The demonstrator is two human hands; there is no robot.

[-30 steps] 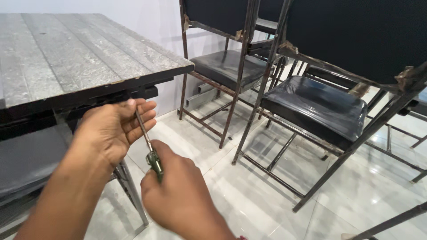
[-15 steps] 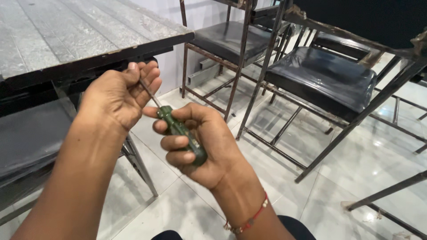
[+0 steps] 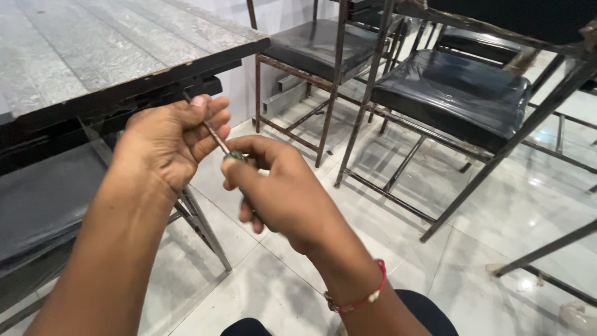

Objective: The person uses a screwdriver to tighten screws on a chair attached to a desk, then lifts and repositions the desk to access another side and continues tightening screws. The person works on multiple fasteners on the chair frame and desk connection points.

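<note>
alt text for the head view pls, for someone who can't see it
A person's right hand grips a screwdriver by its green handle while the left hand pinches its thin metal shaft, both held beside a grey wooden tabletop. Behind them, black-cushioned metal-frame chairs stand on a glossy white tile floor.

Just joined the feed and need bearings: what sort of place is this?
Probably a cafe or canteen seating area: a grey plank table, black-cushioned metal chairs and a glossy tiled floor. Both hands hold a screwdriver.
</note>
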